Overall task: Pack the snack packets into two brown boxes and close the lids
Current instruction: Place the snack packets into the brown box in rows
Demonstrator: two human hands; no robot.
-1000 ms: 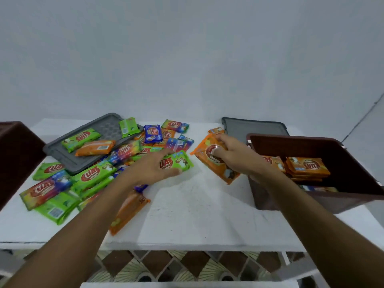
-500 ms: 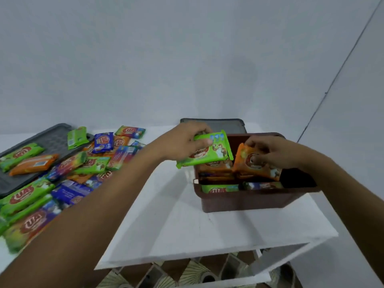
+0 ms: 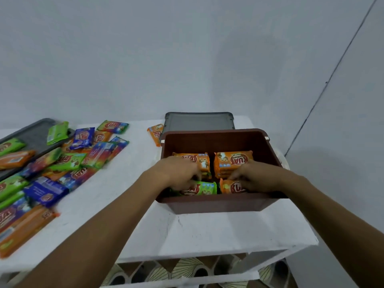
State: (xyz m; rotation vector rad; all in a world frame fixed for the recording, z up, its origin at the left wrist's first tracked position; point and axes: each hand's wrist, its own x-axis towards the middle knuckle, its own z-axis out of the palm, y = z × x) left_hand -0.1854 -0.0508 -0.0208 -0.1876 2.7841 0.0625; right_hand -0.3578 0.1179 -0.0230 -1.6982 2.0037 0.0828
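Crumpling seemed likely as the left hand (image 3: pixel 178 173) pinched the green packet (image 3: pixel 202 188) and the right hand (image 3: pixel 256 177) the orange packet (image 3: pixel 229 187) into the crowded brown box (image 3: pixel 218 205).

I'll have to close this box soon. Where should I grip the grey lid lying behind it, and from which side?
Probably its right short edge, coming from the right: the grey lid lies flat, its near edge hidden behind the brown box, and a lone orange packet sits by its left corner.
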